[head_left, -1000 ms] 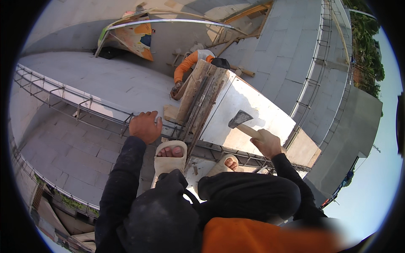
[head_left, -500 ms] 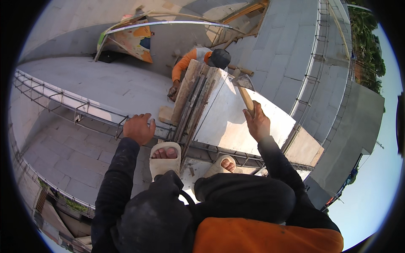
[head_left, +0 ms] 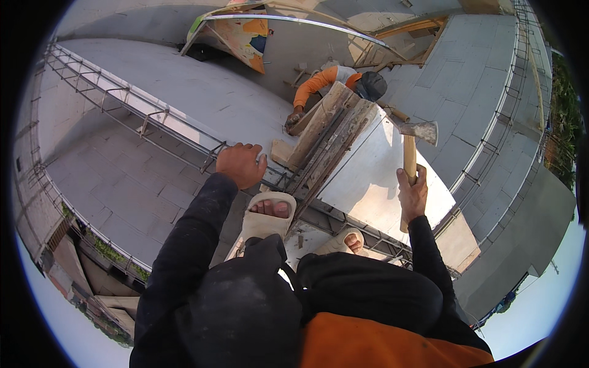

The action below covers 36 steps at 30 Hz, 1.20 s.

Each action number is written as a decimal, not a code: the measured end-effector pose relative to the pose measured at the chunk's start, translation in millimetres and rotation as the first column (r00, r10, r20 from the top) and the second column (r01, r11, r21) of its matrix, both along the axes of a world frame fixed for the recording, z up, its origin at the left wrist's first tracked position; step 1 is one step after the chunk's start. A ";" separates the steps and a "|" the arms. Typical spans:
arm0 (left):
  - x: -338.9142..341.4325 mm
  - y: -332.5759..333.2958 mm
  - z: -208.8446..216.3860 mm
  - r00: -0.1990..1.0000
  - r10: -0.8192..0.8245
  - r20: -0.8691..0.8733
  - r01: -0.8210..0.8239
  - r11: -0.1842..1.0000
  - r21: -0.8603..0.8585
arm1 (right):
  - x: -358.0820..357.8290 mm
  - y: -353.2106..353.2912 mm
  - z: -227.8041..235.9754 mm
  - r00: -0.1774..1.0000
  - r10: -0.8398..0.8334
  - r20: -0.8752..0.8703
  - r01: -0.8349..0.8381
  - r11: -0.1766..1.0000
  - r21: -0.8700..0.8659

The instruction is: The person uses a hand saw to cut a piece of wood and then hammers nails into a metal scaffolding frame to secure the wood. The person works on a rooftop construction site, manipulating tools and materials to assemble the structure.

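Note:
My right hand (head_left: 413, 196) is closed around the wooden handle of a hatchet (head_left: 419, 132), whose flared blade points right and whose blunt end points left. It is held above a pale formwork panel (head_left: 380, 168). My left hand (head_left: 241, 165) is at the end of a rebar cage (head_left: 147, 126), its fingers curled over the bars and its thumb apart; the fingertips are hidden. Between my hands, rough timber boards (head_left: 331, 144) stand side by side against the panel. My sandalled feet (head_left: 270, 208) are just below them, over the bars.
Beyond the boards a co-worker (head_left: 325, 80) in orange and a dark cap bends low, one hand by a small wood block (head_left: 282, 152). Grey block flooring (head_left: 460, 73) lies at several levels around. A bent metal bar (head_left: 294, 21) crosses the far side. Another rebar cage (head_left: 503, 116) runs along the right.
The view has shifted, so the scene sits farther right. The hatchet has turned from a tilt to nearly upright, its blade now toward the right. My left hand stays at the rebar.

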<state>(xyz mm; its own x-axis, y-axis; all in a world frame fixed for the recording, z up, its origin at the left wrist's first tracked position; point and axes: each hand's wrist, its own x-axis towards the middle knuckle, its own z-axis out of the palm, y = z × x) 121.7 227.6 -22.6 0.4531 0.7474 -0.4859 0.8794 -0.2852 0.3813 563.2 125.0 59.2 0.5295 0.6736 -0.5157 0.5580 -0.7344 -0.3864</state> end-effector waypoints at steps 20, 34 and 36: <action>-5.1 -0.9 -4.4 0.997 0.029 0.068 -0.027 0.999 -0.022 | 23.6 110.0 72.9 0.969 0.078 -0.234 -0.180 0.872 -0.454; -4.5 0.7 0.2 0.998 0.040 0.051 -0.037 0.997 -0.061 | 22.8 96.3 62.3 0.962 -0.014 -0.274 -0.105 0.904 -0.415; -6.0 0.9 0.5 0.998 0.035 0.044 -0.032 0.997 -0.072 | 20.2 96.2 61.8 0.962 -0.018 -0.273 -0.102 0.903 -0.418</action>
